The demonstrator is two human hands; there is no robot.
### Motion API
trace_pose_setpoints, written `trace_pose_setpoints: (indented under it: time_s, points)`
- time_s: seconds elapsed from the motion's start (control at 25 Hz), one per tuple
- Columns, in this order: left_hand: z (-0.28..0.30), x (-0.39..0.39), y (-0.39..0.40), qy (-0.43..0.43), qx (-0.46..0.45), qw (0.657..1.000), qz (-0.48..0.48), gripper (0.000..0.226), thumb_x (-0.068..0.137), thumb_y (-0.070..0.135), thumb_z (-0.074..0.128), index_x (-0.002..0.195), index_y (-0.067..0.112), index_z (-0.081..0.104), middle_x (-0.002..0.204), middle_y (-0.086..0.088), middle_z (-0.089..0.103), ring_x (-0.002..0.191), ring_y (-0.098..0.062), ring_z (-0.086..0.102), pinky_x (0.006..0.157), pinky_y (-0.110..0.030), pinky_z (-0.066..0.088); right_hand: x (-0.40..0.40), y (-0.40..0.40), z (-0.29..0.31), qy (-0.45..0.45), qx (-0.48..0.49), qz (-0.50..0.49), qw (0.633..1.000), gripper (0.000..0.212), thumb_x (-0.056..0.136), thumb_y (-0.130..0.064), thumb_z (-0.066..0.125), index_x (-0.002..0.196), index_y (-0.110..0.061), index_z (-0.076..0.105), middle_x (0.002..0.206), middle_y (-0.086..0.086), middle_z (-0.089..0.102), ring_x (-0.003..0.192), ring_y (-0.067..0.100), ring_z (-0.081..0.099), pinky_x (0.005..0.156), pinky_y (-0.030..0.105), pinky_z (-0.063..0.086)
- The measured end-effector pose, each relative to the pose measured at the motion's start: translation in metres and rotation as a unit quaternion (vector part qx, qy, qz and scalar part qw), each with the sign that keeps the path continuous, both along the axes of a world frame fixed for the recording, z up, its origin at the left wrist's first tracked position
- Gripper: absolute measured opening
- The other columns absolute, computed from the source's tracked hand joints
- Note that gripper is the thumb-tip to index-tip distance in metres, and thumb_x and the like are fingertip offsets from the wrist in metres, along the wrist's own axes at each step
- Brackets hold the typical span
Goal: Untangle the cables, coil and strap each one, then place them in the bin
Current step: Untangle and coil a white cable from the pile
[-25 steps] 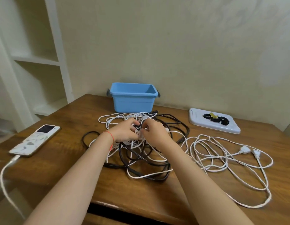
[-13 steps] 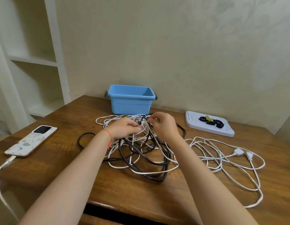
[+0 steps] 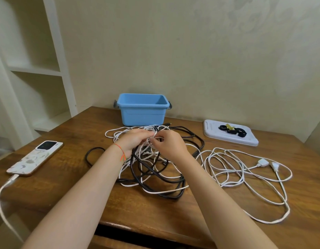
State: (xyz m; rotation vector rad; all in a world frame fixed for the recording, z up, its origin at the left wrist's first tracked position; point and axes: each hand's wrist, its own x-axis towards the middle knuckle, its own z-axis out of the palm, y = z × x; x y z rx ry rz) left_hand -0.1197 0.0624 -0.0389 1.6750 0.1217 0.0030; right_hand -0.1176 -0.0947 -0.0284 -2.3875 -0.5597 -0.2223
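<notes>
The wooden table (image 3: 69, 133) carries everything I need, with the tangle spread across its middle so I can work it from above. The blue bin (image 3: 142, 112) stands at the far edge, just beyond the heap, open to receive coils once they are strapped; I can see nothing inside it. To the right, the white tray (image 3: 248, 140) keeps the black straps (image 3: 233, 131) together and within reach. The black cable (image 3: 155, 171) loops thickly through the centre of the pile, crossed by the white cable (image 3: 245, 169), whose long slack runs out to the right and ends in two plugs; a phone (image 3: 34, 158) lies well off to the left, on its own charging lead. My left hand (image 3: 135, 141) curls round a bunch of white strands at the top of the knot to steady it, while my right hand (image 3: 169, 143) pinches a thin white strand just beside it, I judge to tease it free.
</notes>
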Motion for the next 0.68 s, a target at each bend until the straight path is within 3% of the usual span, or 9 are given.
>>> trace_pose_setpoints:
  time_s: [0.16, 0.28, 0.44, 0.56, 0.64, 0.68]
  points:
    - [0.002, 0.003, -0.006, 0.042, -0.107, 0.992, 0.047, 0.006, 0.092, 0.018, 0.066, 0.093, 0.013, 0.070, 0.090, -0.004, 0.069, 0.086, -0.015, 0.062, 0.078, -0.025, 0.048, -0.005, 0.005, -0.006, 0.060, 0.071, -0.026, 0.995, 0.025, 0.091, -0.039, 0.062, 0.085, -0.019, 0.076, 0.075, -0.001, 0.071, 0.070, 0.015, 0.064, 0.066, 0.034, 0.054]
    - [0.004, 0.004, -0.003, 0.044, -0.140, 0.988, 0.050, 0.011, 0.096, 0.011, 0.059, 0.092, 0.010, 0.068, 0.077, -0.001, 0.073, 0.075, -0.012, 0.068, 0.083, -0.025, 0.052, -0.001, 0.004, -0.010, 0.114, 0.113, -0.042, 0.986, 0.023, 0.090, -0.034, 0.063, 0.085, -0.015, 0.075, 0.079, 0.006, 0.071, 0.066, 0.015, 0.059, 0.065, 0.032, 0.052]
    - [0.009, 0.000, -0.004, 0.014, -0.182, 0.981, 0.063, 0.017, 0.099, 0.011, 0.049, 0.092, 0.007, 0.064, 0.064, -0.001, 0.071, 0.060, -0.011, 0.069, 0.065, -0.024, 0.054, 0.002, 0.004, -0.016, 0.139, 0.141, -0.055, 0.979, 0.022, 0.092, -0.033, 0.063, 0.089, -0.014, 0.075, 0.080, 0.009, 0.071, 0.068, 0.015, 0.058, 0.064, 0.030, 0.048]
    - [0.011, -0.004, -0.002, 0.022, -0.013, 0.999, 0.032, 0.015, 0.093, 0.024, 0.063, 0.081, 0.016, 0.064, 0.072, 0.001, 0.068, 0.074, -0.013, 0.065, 0.082, -0.032, 0.036, 0.006, 0.002, -0.012, 0.089, 0.170, -0.087, 0.978, 0.022, 0.088, -0.034, 0.070, 0.086, -0.013, 0.067, 0.077, 0.001, 0.065, 0.071, 0.015, 0.058, 0.062, 0.032, 0.046]
    - [0.010, -0.004, 0.004, 0.019, 0.108, 0.993, -0.030, 0.015, 0.083, 0.027, 0.076, 0.091, 0.018, 0.068, 0.092, 0.002, 0.069, 0.093, -0.013, 0.062, 0.085, -0.032, 0.041, 0.009, -0.004, -0.003, 0.052, 0.195, -0.093, 0.975, 0.021, 0.088, -0.032, 0.071, 0.086, -0.013, 0.061, 0.076, -0.002, 0.060, 0.068, 0.012, 0.054, 0.059, 0.026, 0.042]
    - [0.011, -0.005, 0.006, 0.021, 0.147, 0.987, -0.062, 0.028, 0.078, 0.028, 0.081, 0.101, 0.019, 0.069, 0.100, 0.002, 0.069, 0.101, -0.013, 0.062, 0.093, -0.034, 0.044, 0.009, -0.007, 0.003, 0.038, 0.213, -0.082, 0.973, 0.019, 0.090, -0.030, 0.070, 0.086, -0.014, 0.059, 0.076, -0.003, 0.059, 0.067, 0.010, 0.052, 0.058, 0.024, 0.041]
